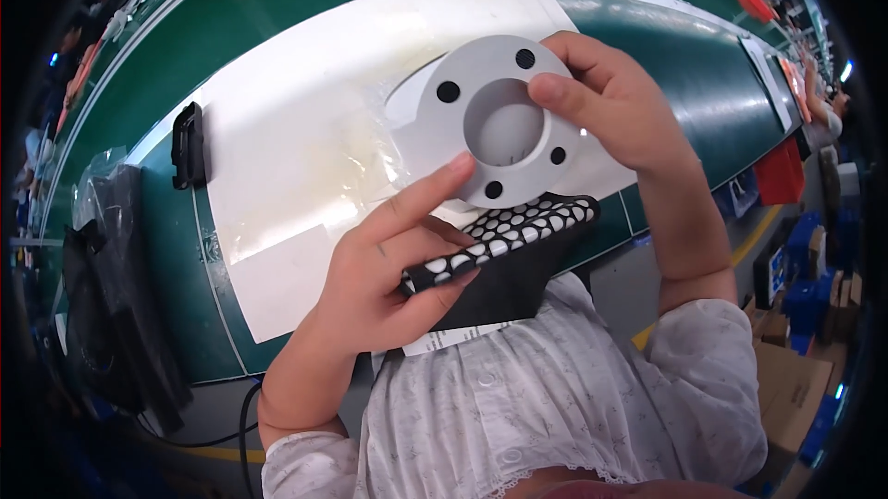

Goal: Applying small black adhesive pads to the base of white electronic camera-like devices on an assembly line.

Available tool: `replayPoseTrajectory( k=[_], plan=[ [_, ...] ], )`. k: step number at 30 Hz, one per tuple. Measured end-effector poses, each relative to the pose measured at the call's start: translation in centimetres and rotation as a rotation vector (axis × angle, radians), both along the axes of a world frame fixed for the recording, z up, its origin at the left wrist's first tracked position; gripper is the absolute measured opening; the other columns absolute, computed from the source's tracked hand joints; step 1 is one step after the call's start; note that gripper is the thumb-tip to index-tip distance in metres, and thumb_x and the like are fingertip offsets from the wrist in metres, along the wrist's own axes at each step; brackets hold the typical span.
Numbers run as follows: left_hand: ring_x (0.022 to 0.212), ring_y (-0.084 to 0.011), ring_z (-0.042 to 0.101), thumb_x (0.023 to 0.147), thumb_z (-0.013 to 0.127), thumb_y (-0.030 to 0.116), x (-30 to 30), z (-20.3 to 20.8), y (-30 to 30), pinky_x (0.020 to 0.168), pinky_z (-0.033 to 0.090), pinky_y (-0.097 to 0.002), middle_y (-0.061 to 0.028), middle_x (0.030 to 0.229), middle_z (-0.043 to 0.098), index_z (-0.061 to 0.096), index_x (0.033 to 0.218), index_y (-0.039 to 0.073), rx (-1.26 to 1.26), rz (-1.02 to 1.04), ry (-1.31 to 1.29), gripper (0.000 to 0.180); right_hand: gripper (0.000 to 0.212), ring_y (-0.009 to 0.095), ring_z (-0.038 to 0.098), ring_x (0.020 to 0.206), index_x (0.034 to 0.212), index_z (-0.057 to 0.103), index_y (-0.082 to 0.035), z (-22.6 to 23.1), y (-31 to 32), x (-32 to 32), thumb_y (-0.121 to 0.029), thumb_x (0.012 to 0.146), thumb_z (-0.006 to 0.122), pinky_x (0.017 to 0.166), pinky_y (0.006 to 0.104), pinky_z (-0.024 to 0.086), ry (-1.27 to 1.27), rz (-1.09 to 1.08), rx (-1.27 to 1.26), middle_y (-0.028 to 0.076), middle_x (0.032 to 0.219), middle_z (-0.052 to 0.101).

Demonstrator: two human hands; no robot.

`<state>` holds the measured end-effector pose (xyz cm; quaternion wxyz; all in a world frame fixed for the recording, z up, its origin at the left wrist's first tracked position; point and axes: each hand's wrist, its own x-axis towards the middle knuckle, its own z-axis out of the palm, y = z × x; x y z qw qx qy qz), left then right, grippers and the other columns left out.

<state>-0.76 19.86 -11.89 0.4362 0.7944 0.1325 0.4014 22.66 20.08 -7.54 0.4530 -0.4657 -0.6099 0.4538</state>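
Note:
My right hand (pixel 622 97) grips the edge of a light grey round plastic part (pixel 433 134), thumb on its face near the large central hole. Four-fold it is not possible to see all of its rim, but several black round pads sit around the hole. My left hand (pixel 384 268) pinches a folded black sheet (pixel 541 221) covered with white round dots, below the plastic part. The left index finger is stretched out, its tip at the lower left edge of the hole. Clear plastic film (pixel 375 161) lies beside the part.
A large white paper sheet (pixel 277 110) covers part of the green table (pixel 712 83). A small black plastic piece (pixel 190 147) lies at its left edge. Dark bagged items (pixel 116 286) stand at the far left. Boxes (pixel 795 379) and a red bin (pixel 782 171) are at the right.

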Motion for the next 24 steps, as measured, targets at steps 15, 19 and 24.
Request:
replayPoseTrajectory(
  k=[15,19,24],
  plan=[
    [0.080,-0.0213,0.056,0.069,0.062,0.002,-0.8,-1.1,1.8,0.067,0.043,-0.0280,-0.0125,0.097,0.057,0.051,0.071,0.001,-0.159,0.308,0.012,0.011,0.010,0.025,0.053,0.078,0.078,0.060,-0.009,-7.8,25.5,2.0,-0.018,0.075,0.058,0.064,0.0304,0.045,-1.317,-0.645,0.793,0.007,0.081,0.054],
    [0.082,-0.0209,0.055,0.070,0.061,0.003,-0.6,-1.3,2.2,0.069,0.043,-0.0277,-0.0106,0.095,0.058,0.052,0.073,0.001,-0.306,0.304,0.034,0.010,0.016,0.020,0.053,0.082,0.079,0.061,-0.009,-10.5,26.9,2.6,-0.024,0.077,0.055,0.066,0.0320,0.044,-1.373,-0.595,0.893,0.003,0.083,0.054],
    [0.082,-0.0178,0.054,0.072,0.060,0.005,-0.6,-1.3,2.2,0.071,0.042,-0.0257,-0.0082,0.091,0.057,0.055,0.083,0.001,-0.318,0.276,0.006,0.013,0.041,0.025,0.048,0.100,0.102,0.057,-0.009,-9.5,24.8,3.2,-0.041,0.084,0.040,0.083,0.0367,0.039,-1.265,-0.425,0.292,0.009,0.107,0.053]
  ],
)
